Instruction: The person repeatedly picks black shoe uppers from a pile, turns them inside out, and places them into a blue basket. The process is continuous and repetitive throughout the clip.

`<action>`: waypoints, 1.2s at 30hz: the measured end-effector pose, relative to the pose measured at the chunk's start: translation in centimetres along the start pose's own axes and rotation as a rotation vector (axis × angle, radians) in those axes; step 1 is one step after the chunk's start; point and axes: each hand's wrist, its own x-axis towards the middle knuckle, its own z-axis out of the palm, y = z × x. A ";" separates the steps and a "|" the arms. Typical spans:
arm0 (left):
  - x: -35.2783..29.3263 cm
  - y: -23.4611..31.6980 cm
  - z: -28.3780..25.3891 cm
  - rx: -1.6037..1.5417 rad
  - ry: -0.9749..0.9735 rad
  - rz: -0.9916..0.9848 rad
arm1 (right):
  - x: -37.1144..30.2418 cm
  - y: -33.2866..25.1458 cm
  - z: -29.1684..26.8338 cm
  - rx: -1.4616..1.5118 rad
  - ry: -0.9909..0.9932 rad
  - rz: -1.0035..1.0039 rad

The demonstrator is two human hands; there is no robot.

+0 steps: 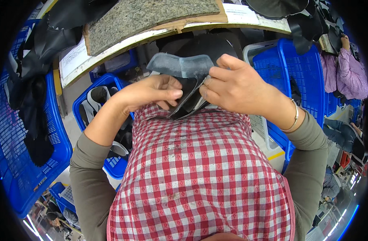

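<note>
Over my lap I hold a black leather shoe upper (188,87) with a grey-blue stiff-looking flap (182,66) standing up at its far side. My right hand (234,85) is closed, its thumb and fingers pinching the upper's right edge. On the other side my left hand (159,93) has its fingers curled and its thumb against the piece's left side. Part of the upper is hidden behind my fingers. Below it lies my red-and-white checked apron (196,168).
Ahead is a worktable edge (77,72) carrying a speckled stone slab (152,22), papers (240,15) and black leather pieces (73,14). Blue baskets (57,132) stand to the left, one (115,170) holding shoe parts. More blue baskets (302,76) and a person in a striped top (352,78) are at right.
</note>
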 end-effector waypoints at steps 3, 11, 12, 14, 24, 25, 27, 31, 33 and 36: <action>0.7 0.9 0.6 0.176 -0.055 -0.292 | -0.1 0.4 0.9 0.000 0.030 0.035; 2.4 -2.2 0.3 -0.503 0.207 0.268 | -0.3 1.8 2.2 0.071 0.018 0.154; 3.3 -2.3 -0.6 -0.065 0.389 0.417 | -0.2 1.9 2.6 0.086 0.030 0.161; 4.4 -2.2 -1.3 0.747 0.712 0.516 | -0.1 1.9 3.4 0.073 0.030 0.146; 4.7 4.9 -1.1 0.596 0.156 0.434 | -0.3 0.9 4.9 0.016 -0.010 0.255; 5.5 4.7 -0.7 0.897 0.191 0.475 | -0.3 0.6 5.2 0.077 0.017 0.369; 6.7 4.0 -0.2 0.650 0.264 0.368 | -0.6 0.1 5.7 0.212 0.069 0.578; 6.0 2.1 -0.6 0.216 0.278 0.191 | -1.8 -0.4 6.4 1.485 0.258 1.334; 5.4 1.6 -0.7 0.062 0.265 0.231 | -2.4 -0.7 6.8 1.635 0.260 1.371; 5.1 1.8 -0.4 0.053 0.323 0.138 | -2.9 -0.9 7.9 1.820 0.346 1.385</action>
